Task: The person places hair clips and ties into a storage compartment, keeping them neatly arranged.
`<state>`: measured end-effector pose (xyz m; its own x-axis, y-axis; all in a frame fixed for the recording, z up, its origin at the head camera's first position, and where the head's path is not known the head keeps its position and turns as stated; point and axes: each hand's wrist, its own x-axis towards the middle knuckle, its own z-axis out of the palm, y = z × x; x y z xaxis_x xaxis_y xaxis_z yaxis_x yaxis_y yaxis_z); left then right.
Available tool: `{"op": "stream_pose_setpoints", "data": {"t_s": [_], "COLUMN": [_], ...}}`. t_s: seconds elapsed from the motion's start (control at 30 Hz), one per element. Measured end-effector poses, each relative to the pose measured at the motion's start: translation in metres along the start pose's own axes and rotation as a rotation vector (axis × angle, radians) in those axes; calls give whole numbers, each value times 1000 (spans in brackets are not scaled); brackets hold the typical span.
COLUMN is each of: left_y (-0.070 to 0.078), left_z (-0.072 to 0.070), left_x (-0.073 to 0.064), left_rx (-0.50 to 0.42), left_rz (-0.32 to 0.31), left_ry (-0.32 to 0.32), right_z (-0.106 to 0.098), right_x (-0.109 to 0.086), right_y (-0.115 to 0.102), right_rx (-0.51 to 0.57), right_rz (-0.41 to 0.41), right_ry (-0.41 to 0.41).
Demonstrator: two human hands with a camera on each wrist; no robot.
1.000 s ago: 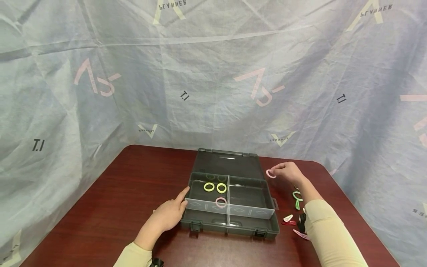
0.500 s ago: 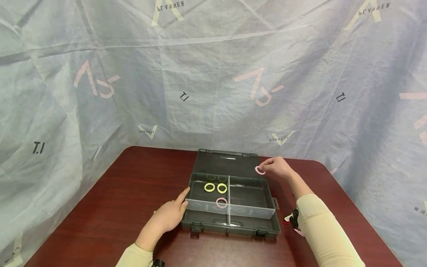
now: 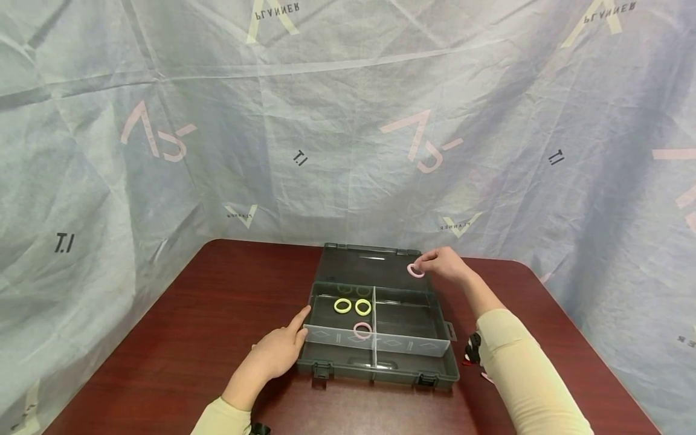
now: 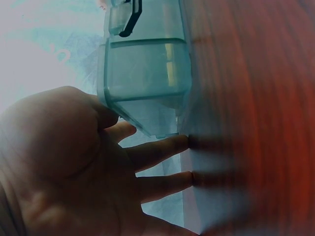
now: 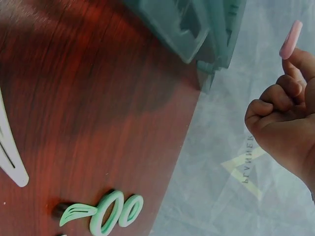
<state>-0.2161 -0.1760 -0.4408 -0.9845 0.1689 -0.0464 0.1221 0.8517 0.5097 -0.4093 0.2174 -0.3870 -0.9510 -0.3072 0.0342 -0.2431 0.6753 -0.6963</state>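
Observation:
My right hand pinches a pink hair tie between thumb and fingertips, over the opened lid of a grey see-through divided box. In the right wrist view the same pink hair tie stands edge-on at the fingertips, the other fingers curled. My left hand is at the box's left side, fingers extended; in the left wrist view its fingers spread toward the table. Inside the back left compartment lie two yellow hair ties and another pink hair tie.
Right of the box, the right wrist view shows green hair ties, a green hair clip and a white hair clip. Hair clips lie partly behind the right forearm. A printed cloth hangs behind the table.
My right hand has moved left with the pink hair tie, from right of the box to over its lid. The forearm now covers more of the clips. My left hand stays put.

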Motion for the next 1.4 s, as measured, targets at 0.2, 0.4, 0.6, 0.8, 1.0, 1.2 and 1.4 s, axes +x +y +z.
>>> {"op": "stream_pose_setpoints", "data": {"t_s": [0.2, 0.4, 0.6, 0.8, 1.0, 1.2, 1.4], "left_y": [0, 1, 2, 3, 2, 1, 0], "left_z": [0, 0, 0, -1, -1, 0, 1], "left_x": [0, 0, -1, -2, -1, -1, 0], "left_rx": [15, 21, 11, 11, 4, 1, 10], "left_rz": [1, 1, -3, -7, 0, 0, 0], "left_ry": [10, 12, 1, 9, 4, 3, 10], "right_z": [6, 15, 28, 46, 60, 73, 84], "right_x": [4, 12, 19, 21, 23, 25, 24], "right_y": [-13, -28, -44, -64, -78, -85, -94], "right_rx": [-11, -2, -19, 49, 89, 54, 52], "right_rz": [-27, -81, -116, -126, -151, -197, -226], "right_ry": [-25, -52, -66, -106, -160, -219, -275]}}
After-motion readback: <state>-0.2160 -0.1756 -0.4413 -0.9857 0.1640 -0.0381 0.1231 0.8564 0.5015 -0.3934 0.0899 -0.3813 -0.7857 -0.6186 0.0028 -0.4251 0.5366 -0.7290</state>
